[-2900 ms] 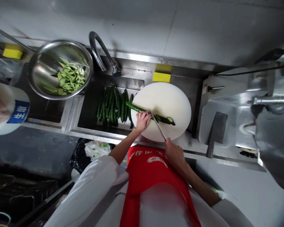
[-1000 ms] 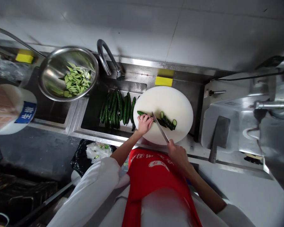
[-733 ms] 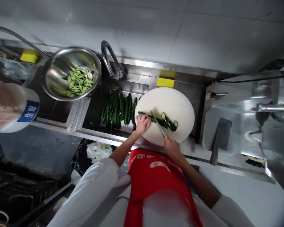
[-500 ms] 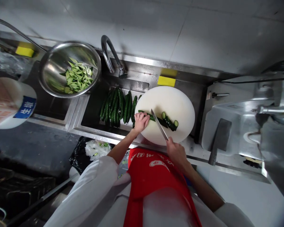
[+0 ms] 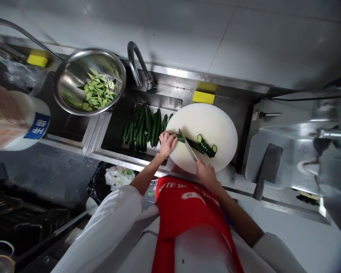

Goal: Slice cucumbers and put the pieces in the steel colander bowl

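Observation:
On the round white cutting board (image 5: 216, 121), my left hand (image 5: 167, 143) grips the left end of a green cucumber (image 5: 178, 137) with bent fingers. My right hand (image 5: 207, 173) is closed round the handle of a knife (image 5: 189, 147), its blade slanting across the cucumber just right of my left fingers. Cut cucumber lengths (image 5: 207, 146) lie to the right of the blade, two with pale round ends showing. Several whole cucumbers (image 5: 143, 129) rest side by side in the sink left of the board.
A steel bowl (image 5: 63, 89) of pale green slices (image 5: 99, 91) stands on the left, near a curved faucet (image 5: 135, 62). Behind the board lies a yellow block (image 5: 204, 97). A cleaver (image 5: 268, 168) lies at the right. A black bag (image 5: 95, 185) hangs below the sink edge.
The knife and my right hand have moved left along the cucumber, closer to my left fingers. The whole view has shifted slightly, with things appearing further right.

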### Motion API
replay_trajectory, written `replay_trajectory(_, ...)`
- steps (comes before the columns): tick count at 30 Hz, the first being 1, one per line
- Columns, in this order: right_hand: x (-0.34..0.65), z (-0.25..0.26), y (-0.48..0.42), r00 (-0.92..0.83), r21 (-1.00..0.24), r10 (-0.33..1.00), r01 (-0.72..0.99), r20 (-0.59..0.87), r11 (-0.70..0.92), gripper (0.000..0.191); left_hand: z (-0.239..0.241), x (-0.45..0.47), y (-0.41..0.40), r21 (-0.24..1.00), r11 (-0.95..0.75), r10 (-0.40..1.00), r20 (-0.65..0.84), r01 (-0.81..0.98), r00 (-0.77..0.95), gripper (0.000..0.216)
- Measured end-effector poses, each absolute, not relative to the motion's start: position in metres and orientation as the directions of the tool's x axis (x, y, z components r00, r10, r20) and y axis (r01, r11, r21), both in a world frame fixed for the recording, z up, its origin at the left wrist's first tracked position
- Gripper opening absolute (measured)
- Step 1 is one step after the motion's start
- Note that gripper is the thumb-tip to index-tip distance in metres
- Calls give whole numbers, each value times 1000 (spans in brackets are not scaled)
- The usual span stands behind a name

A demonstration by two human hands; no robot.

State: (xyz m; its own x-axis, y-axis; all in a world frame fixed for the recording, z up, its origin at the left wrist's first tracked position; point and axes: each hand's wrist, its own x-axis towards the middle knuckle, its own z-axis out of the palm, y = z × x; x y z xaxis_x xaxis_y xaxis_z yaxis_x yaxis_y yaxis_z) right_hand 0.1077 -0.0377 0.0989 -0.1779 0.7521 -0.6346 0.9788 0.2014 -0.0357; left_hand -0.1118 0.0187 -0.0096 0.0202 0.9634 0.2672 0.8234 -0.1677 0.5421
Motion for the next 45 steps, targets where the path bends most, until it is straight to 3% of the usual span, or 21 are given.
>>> replay_trajectory(11,139,131,-59,-191,3,762,969,-619,246,34,-16,-92,6,583,-198,967,248,788,60,25)
replay_trajectory(16,133,139,-69,-239,-40,736,960,-633,277,32,-17,-93,8,564,-211,963,258,798,73,26)
replay_trajectory(26,109,112,-53,-171,-26,662,975,-729,222,33,-13,-107,10,629,-256,960,257,734,114,20)
replay_trajectory(36,109,97,-61,-151,-23,736,983,-660,180,41,-39,-122,13,757,-252,957,286,603,41,31)
replay_trajectory(45,108,97,-63,-147,-27,770,986,-621,167,40,-44,-121,15,719,-251,958,282,648,57,32)
